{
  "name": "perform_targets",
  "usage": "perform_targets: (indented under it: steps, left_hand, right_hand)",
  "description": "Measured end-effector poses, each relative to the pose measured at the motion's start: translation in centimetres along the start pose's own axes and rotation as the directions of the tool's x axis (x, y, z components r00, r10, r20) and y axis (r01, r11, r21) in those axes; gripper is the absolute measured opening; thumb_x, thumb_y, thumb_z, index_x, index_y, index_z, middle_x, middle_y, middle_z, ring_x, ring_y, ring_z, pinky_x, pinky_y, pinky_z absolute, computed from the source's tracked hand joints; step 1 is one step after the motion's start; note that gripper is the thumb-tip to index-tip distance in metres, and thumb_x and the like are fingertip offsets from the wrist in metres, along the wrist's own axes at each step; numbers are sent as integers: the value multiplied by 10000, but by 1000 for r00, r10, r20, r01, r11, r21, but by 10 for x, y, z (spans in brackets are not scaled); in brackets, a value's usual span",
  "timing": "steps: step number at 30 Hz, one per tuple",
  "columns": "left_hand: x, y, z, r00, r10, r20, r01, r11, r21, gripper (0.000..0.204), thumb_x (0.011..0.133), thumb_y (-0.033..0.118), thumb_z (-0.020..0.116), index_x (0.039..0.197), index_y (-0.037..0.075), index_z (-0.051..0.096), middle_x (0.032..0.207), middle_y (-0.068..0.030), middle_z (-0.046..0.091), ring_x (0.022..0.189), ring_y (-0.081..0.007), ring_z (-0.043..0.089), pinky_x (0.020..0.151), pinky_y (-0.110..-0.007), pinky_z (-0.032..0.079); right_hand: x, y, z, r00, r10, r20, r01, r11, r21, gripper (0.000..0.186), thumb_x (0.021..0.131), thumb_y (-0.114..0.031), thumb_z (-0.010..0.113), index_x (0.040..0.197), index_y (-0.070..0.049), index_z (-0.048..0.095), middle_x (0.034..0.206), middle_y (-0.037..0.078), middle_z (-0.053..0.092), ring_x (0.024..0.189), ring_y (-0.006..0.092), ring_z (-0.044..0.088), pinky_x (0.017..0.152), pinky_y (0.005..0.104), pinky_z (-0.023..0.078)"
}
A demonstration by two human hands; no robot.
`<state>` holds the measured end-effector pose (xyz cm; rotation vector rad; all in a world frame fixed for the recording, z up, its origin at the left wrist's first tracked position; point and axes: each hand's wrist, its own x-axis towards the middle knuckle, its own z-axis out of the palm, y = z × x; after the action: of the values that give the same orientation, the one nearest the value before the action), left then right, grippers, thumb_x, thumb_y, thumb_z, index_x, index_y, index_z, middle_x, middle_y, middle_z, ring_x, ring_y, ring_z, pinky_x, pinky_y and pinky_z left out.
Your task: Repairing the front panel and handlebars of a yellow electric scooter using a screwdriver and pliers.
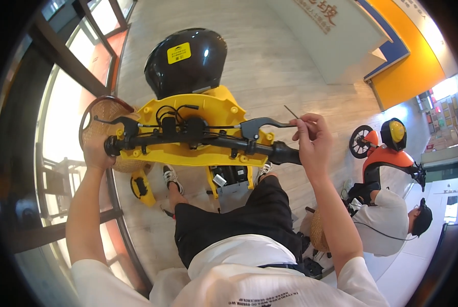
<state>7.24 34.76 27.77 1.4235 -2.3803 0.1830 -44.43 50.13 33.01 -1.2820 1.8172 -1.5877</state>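
I stand over a partly opened yellow electric scooter and its black handlebar (188, 141). My left hand (98, 152) is wrapped round the left end of the bar, below the left brake lever (111, 121). My right hand (313, 138) is beside the right grip (286, 153), thumb and fingers pinched on a thin dark metal rod (291, 111), perhaps a hex key. The tip of the right brake lever (270, 122) reaches those fingers. Black cables and a loose plug (190, 107) lie in the open yellow front panel (224, 107).
A glossy black rounded cover (188, 61) sits ahead of the panel. At left are a woven-seat chair (106, 120) and glass doors. To the right, a person in a black cap (392, 220) sits near an orange scooter (392, 161). A white counter (336, 46) stands ahead.
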Motion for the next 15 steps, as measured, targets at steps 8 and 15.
perform_targets:
  steps: [8,15]
  left_hand:
    - [-21,50,8,905,-366,-214,343,929,-138,496,707,-22,740,1179,20,593,1083,-189,615,1061,-409,569,948,-457,448]
    - [-58,186,5,762,-506,-404,324,838,-440,396,826,-15,668,1219,24,633,1227,-178,563,1178,-356,549,1039,-443,414]
  right_hand:
    - [-27,-55,-18,927,273,256,-310,944,116,67,954,-29,646,998,22,647,898,76,739,658,61,605,584,210,482]
    - [-43,-60,-3,902,-58,428,66,998,-5,116,933,-43,689,1010,17,627,811,65,721,683,84,647,617,245,516]
